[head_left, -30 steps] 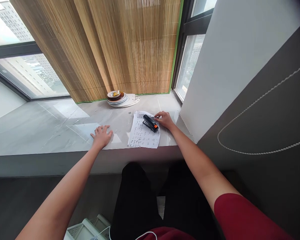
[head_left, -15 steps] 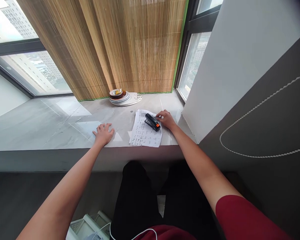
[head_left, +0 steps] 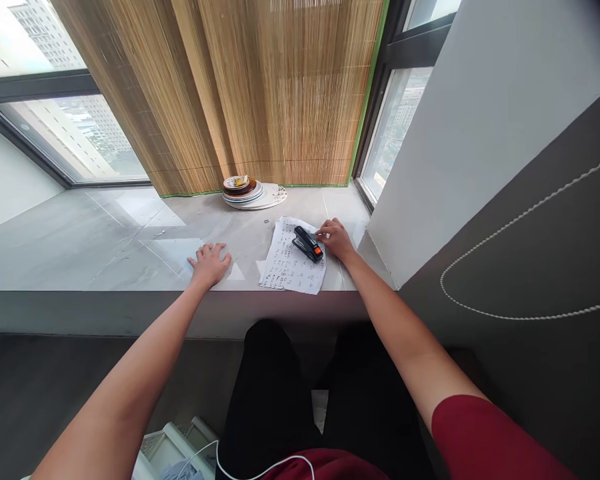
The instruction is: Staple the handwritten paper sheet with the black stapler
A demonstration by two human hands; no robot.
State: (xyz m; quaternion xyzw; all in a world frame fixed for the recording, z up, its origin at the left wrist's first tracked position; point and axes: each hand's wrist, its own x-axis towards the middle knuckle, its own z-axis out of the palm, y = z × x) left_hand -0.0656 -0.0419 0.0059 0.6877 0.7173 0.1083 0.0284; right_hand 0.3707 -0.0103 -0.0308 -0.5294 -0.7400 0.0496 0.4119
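Note:
A black stapler (head_left: pixel 307 244) with an orange patch lies on handwritten sheets of paper (head_left: pixel 293 270) near the ledge's front edge. To the left, my left hand (head_left: pixel 211 264) rests on the ledge with its fingers spread, holding nothing. My right hand (head_left: pixel 335 238) is at the upper right edge of the paper, just beside the stapler. Its fingers are bent and close together; what they hold, if anything, is too small to make out.
Stacked plates and small dishes (head_left: pixel 243 195) stand at the back of the pale ledge (head_left: pixel 115 253), below a bamboo blind (head_left: pixel 260 93). A beaded cord (head_left: pixel 500 217) hangs at the right. White crates (head_left: pixel 173 443) stand on the floor at lower left.
The view has shifted slightly. Both hands, the stapler and the paper keep nearly the same places on the ledge.

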